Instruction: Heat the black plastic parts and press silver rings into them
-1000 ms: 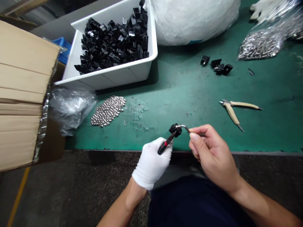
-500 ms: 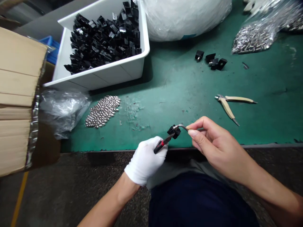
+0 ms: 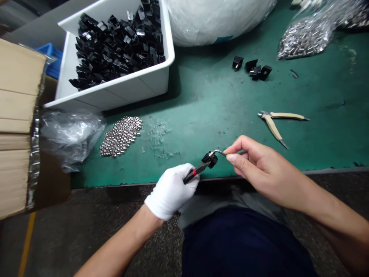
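My left hand [image 3: 173,189], in a white glove, is closed round a red-and-black handled tool [image 3: 191,175]. The tool's metal jaws meet a small black part [image 3: 212,161] near the table's front edge. My bare right hand [image 3: 253,163] pinches a bent metal rod [image 3: 220,152] between thumb and fingertips. The rod's other end reaches a silver piece on the black part. Whether it sits inside that piece is too small to tell.
A white bin [image 3: 138,85] of black parts stands at the back left. Small metal pieces [image 3: 121,136] lie in front of it. Cream-handled pliers [image 3: 271,122] lie open on the right, below loose black parts [image 3: 256,70]. A cardboard box [image 3: 17,130] is far left.
The view has shifted slightly, so the things on the table appear a little further left. Both hands keep their holds, and the rod and black part look nearly the same relative to each other.
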The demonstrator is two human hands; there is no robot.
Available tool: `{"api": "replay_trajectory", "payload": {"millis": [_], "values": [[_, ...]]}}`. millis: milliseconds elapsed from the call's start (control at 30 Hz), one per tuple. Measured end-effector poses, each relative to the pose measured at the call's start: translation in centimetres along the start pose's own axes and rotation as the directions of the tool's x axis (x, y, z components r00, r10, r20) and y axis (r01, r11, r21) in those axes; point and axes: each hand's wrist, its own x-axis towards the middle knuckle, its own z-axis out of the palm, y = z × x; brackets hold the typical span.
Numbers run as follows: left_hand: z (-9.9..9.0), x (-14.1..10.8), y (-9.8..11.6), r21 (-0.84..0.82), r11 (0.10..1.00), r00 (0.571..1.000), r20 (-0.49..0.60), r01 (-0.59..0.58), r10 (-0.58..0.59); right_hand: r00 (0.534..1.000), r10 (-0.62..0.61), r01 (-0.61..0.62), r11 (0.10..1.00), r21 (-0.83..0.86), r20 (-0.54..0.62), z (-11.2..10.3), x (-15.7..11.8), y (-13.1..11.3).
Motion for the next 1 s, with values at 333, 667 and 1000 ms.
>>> {"api": "replay_trajectory", "payload": {"millis": [333, 667, 1000], "values": [[-0.6, 0.5, 0.0, 0.067, 0.997, 0.999, 0.040, -0.031, 0.029, 0.996, 0.008, -0.002, 0.998, -0.067, 0.092, -1.5, 0.8, -0.1], [-1.0, 1.0, -0.5, 0.250, 0.965, 0.992, 0.117, -0.080, 0.052, 0.986, 0.017, 0.012, 0.986, -0.168, 0.167, -2.6, 1.2, 0.0], [-1.7, 1.8, -1.0, 0.371, 0.913, 0.974, 0.203, -0.168, 0.097, 0.952, 0.069, -0.021, 0.987, -0.161, 0.297, -3.8, 2.0, -0.5]]}}
